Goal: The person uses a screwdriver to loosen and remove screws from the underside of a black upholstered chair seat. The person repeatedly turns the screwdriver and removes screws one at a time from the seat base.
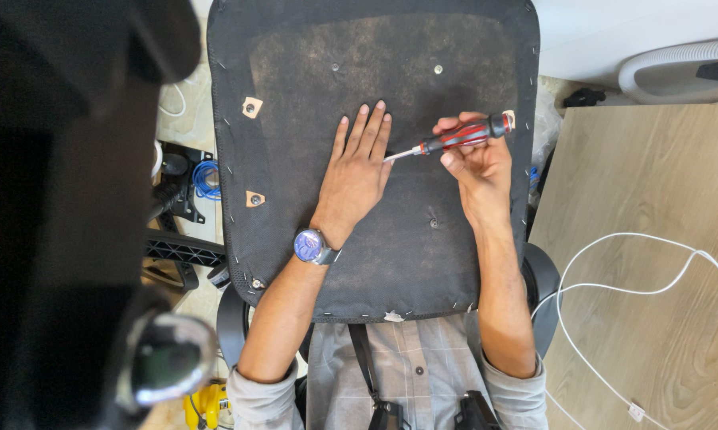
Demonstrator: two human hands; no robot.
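While the left hand (357,177) lies flat and empty on the seat underside (311,87), the right hand (477,163) grips a screwdriver (459,135); a slipped tip could jab those fingers.

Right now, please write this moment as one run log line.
left hand: flat on black seat underside | right hand: holds red screwdriver | tip: beside left fingers

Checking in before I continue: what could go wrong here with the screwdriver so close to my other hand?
The screwdriver tip points at the left hand lying flat on the black seat underside; a slip could jab the fingers. The right hand grips it nearly level, so it could skid across the fabric. The seat rests on the lap and may shift.
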